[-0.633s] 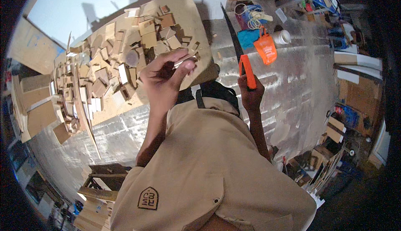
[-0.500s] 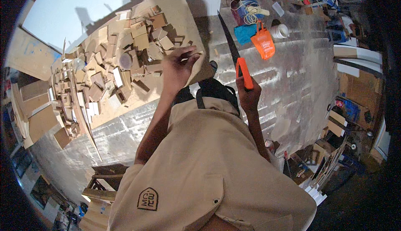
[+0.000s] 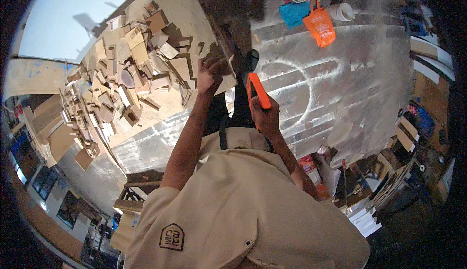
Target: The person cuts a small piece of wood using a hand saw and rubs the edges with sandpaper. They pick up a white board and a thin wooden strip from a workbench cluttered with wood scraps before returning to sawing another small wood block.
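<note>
Two hands are up in front of the person's chest. The right hand (image 3: 266, 118) is clenched around the orange handle (image 3: 258, 90) of a saw, whose dark blade (image 3: 224, 43) runs up and away along the edge of a board. The left hand (image 3: 210, 73) is closed, fingers curled onto the near corner of that board (image 3: 187, 6), a wide tan sheet lying tilted across the view; whether it pinches anything small I cannot tell. A heap of wood offcuts (image 3: 124, 82) covers most of the board just left of that hand. Farther off on the dusty grey floor (image 3: 350, 69) sit an orange bag (image 3: 319, 26), a blue cloth (image 3: 295, 13) and a white cup (image 3: 344, 11)
</note>
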Tool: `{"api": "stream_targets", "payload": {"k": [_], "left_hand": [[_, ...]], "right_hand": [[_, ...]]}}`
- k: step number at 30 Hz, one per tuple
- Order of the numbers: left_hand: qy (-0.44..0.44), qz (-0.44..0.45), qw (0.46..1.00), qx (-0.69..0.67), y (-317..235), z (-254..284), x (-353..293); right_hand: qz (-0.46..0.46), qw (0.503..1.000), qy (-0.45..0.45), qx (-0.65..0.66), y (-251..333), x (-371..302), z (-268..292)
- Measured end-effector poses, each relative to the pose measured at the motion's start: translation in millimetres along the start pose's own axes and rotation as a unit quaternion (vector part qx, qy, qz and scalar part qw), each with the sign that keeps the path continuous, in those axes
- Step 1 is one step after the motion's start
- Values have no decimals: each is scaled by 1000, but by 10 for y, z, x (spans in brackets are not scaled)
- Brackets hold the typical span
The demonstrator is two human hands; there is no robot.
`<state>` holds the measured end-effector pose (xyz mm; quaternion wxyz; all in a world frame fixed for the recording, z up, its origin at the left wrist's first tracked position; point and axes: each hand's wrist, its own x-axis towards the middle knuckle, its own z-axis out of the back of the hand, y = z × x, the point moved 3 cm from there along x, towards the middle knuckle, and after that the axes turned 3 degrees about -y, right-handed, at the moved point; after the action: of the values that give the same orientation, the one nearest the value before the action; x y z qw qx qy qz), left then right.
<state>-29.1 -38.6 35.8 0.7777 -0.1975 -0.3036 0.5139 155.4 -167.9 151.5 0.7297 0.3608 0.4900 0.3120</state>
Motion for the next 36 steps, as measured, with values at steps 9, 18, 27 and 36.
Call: {"api": "stream_targets", "payload": {"k": [9, 18, 27, 36], "left_hand": [[44, 46, 998, -27, -24, 19, 129], [57, 34, 998, -24, 89, -38, 90], [50, 29, 997, -56, 52, 0, 125], [54, 3, 999, -9, 40, -9, 91]], "right_hand": [[-39, 986, 49, 157, 103, 25, -67], [-2, 995, 58, 82, 242, 51, -47], [-23, 992, 104, 63, 349, 281, -35], [-52, 986, 129, 86, 578, 203, -37]]}}
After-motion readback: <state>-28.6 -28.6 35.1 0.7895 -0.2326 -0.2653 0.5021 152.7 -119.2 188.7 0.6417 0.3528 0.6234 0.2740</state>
